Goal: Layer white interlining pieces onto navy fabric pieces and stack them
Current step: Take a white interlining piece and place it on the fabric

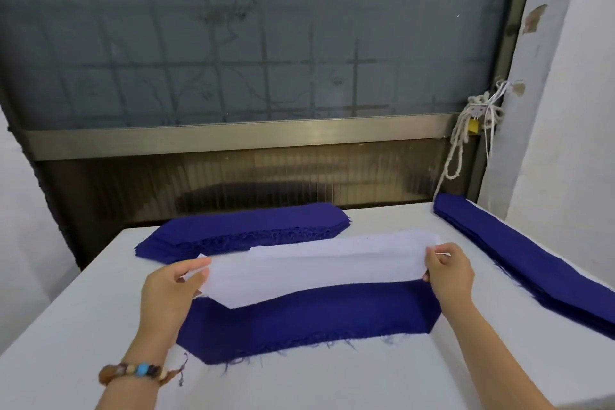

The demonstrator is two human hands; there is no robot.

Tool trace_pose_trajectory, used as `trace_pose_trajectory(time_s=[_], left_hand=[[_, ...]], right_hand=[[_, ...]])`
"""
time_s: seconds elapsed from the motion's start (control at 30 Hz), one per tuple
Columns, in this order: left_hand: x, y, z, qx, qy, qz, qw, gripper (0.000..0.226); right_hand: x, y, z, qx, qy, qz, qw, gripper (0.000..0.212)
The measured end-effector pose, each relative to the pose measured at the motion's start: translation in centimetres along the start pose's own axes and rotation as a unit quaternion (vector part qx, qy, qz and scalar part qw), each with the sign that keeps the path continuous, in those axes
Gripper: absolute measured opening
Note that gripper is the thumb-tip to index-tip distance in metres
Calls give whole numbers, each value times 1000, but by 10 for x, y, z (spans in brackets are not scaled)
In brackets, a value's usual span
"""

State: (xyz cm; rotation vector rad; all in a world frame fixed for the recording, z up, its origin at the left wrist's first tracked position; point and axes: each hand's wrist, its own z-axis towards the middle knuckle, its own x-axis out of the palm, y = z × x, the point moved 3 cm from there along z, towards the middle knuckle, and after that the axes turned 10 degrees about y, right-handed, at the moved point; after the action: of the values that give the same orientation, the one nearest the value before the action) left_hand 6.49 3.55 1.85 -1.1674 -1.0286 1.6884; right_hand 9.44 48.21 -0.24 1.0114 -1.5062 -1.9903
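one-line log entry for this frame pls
left hand: pinches interlining end | right hand: pinches other end | interlining: held over navy piece | far stack, right stack: untouched

Two navy stacks (243,230) (532,260), one navy piece (299,319), one held interlining (316,270), two hands (166,289) (449,271).

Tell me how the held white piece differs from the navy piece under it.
The white piece is pinched at both ends by the left hand and right hand; the navy piece lies flat on the table. The navy piece's near edge is frayed; the white piece's looks clean. Both are long strips of cloth.
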Motion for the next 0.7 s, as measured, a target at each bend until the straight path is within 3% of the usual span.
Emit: trace_pose_trajectory(time_s=[0.47, 0.7], left_hand=[[-16, 35, -25, -44, 46, -3, 998, 22], [-16, 45, -37, -39, 45, 83, 995, 22]], right_hand=[[-2, -19, -31, -38, 42, -50, 997, 18], [0, -22, -31, -43, 49, -121, 991, 16]])
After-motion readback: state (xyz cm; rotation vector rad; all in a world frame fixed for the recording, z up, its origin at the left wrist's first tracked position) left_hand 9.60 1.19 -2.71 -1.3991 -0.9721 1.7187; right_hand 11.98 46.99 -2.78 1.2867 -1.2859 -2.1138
